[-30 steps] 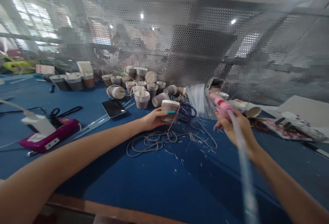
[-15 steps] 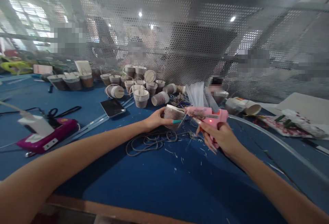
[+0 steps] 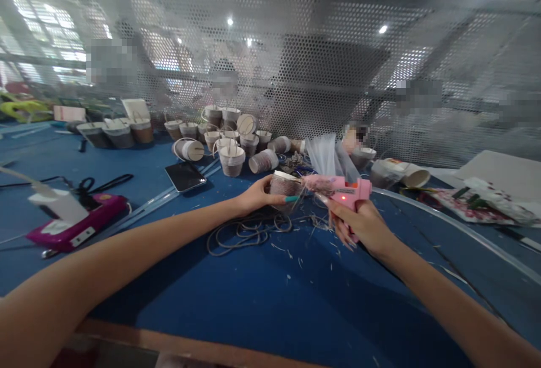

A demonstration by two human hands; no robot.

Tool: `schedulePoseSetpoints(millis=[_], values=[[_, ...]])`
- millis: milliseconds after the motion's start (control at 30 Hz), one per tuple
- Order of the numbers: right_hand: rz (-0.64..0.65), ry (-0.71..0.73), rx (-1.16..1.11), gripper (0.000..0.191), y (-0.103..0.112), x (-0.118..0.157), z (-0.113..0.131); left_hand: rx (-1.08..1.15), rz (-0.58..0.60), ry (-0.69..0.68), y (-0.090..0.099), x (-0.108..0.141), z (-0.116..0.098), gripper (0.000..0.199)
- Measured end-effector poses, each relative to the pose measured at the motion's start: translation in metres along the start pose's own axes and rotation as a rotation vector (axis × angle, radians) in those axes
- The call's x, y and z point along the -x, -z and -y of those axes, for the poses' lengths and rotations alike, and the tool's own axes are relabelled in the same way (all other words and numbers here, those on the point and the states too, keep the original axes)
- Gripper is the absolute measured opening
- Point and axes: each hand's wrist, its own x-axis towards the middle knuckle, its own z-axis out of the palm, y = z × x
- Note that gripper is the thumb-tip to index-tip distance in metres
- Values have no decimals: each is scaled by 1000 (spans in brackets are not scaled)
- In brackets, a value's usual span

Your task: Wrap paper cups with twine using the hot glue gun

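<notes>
Two bare hands worked above a blue bench (image 3: 262, 306). The left hand (image 3: 262, 194) was curled round a small wrapped cup (image 3: 282, 187), holding it just above the bench near the middle of the view, its rim slightly tilted. The right hand (image 3: 359, 224) gripped a pink glue gun (image 3: 353, 192) with a lit red light, its nozzle at the cup's right side near the rim (whether it touched could not be told).

The held cup's side looked covered in cord, so its wrapping seemed well advanced; fixing the loose strand on its right appeared to be the step in hand. No handle showed on it. A heap of grey cord (image 3: 243, 235) lay beneath, with pale scraps (image 3: 288, 255) nearby.

Behind stood a cluster of wrapped cups (image 3: 232, 162), many with thin looped handles, seemingly done. To the right, a cup lying on its side (image 3: 416, 177) looked plain and perhaps left to cover.
</notes>
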Motion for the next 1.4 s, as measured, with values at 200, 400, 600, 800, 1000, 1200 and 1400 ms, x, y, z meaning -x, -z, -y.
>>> schedulePoseSetpoints(millis=[200, 400, 600, 800, 1000, 1200, 1400], values=[[15, 13, 46, 50, 4, -1, -1, 8, 14, -11, 1, -1, 2, 65], [-6, -6, 84, 51, 5, 1, 3, 72, 30, -10, 3, -3, 5, 64], [-20, -10, 49, 49, 5, 3, 6, 188, 9, 35, 4, -4, 6, 62], [-25, -3, 55, 54, 8, 1, 3, 221, 18, 59, 3, -3, 3, 60], [-50, -4, 72, 57, 8, 2, 5, 260, 22, 68, 5, -2, 3, 62], [-81, -2, 41, 55, 9, 0, 3, 284, 29, 71, 8, -5, 7, 60], [-91, -48, 34, 55, 10, -2, 1, 310, 26, 57, 9, -6, 8, 59]])
